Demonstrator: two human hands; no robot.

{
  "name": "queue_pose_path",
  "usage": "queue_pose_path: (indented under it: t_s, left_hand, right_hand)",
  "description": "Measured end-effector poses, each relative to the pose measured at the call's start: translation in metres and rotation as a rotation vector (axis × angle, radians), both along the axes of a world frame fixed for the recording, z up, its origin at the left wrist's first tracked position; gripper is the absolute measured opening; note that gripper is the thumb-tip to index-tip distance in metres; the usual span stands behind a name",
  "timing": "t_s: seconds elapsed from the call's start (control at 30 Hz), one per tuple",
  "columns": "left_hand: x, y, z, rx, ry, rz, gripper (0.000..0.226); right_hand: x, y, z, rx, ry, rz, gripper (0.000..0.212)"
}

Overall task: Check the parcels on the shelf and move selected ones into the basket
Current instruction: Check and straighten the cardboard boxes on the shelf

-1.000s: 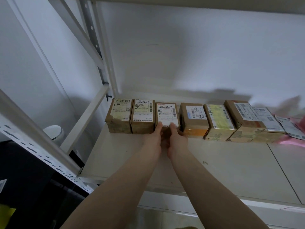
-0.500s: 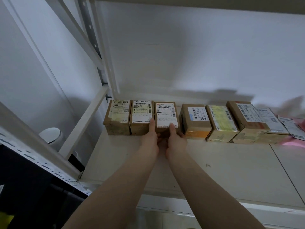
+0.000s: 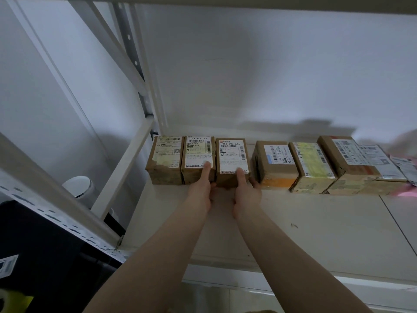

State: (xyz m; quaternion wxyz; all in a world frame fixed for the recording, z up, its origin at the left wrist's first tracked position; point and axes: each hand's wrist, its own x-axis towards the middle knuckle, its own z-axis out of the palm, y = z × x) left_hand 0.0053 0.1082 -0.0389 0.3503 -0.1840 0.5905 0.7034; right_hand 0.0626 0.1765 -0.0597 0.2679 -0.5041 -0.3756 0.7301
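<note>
At the far left of the white shelf (image 3: 293, 233) we saw a brown parcel (image 3: 165, 160) with a torn label, pressed against the second parcel (image 3: 198, 158). Our left hand (image 3: 200, 192) reached along that second parcel's front, its thumb lying on the label's lower edge. The third parcel (image 3: 232, 158), labelled 866 303 666, sat between our hands, gripped from both sides. Our right hand (image 3: 247, 195) clasped its right side, thumb on top, fingers tucked into the gap beside the orange-taped parcel (image 3: 275, 164). Further right lay a yellow-labelled parcel (image 3: 312, 166) and a larger box (image 3: 352, 159).
</note>
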Motion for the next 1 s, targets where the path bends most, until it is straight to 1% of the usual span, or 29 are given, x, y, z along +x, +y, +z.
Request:
queue_pose_path:
  t_s: [0.07,0.2,0.23,0.3,0.33,0.4,0.5,0.57,0.6,0.77,1.0]
  left_hand:
    - [0.002,-0.008,-0.004,-0.055,0.088,0.063,0.06]
    - [-0.007,-0.031,0.007,-0.216,0.451,0.344,0.05]
    - [-0.013,-0.034,0.013,-0.306,0.559,0.381,0.051]
    - [-0.031,-0.042,0.018,-0.565,0.762,0.391,0.054]
    - [-0.04,-0.044,0.019,-0.671,0.838,0.379,0.058]
    - [-0.056,-0.045,0.016,-0.791,0.932,0.284,0.072]
    - [-0.071,-0.044,0.004,-0.926,0.933,0.031,0.09]
    - [-0.074,-0.045,-0.004,-0.986,0.934,-0.111,0.093]
    - [-0.075,-0.046,-0.006,-1.0,0.951,-0.146,0.093]
    - [-0.086,-0.051,-0.004,-0.976,1.006,-0.209,0.092]
    - [-0.087,-0.049,-0.006,-1.06,1.027,-0.242,0.092]
  right_hand:
    - [0.002,0.0,-0.002,0.003,-0.022,0.018,0.076]
    - [-0.003,-0.001,-0.002,0.039,-0.076,0.013,0.081]
    - [-0.005,-0.003,0.001,0.064,-0.102,0.011,0.085]
    - [-0.011,-0.007,0.004,0.078,-0.144,0.006,0.097]
    - [-0.014,-0.008,0.005,0.076,-0.167,0.001,0.097]
    - [-0.017,-0.008,0.008,0.075,-0.226,-0.018,0.09]
    - [-0.02,-0.005,0.008,0.073,-0.311,-0.019,0.087]
    - [-0.021,-0.006,0.008,0.078,-0.319,-0.019,0.087]
    - [-0.021,-0.006,0.008,0.075,-0.311,-0.024,0.087]
    - [-0.02,-0.006,0.003,0.075,-0.282,-0.036,0.085]
    - [-0.02,-0.006,0.006,0.096,-0.271,-0.023,0.086]
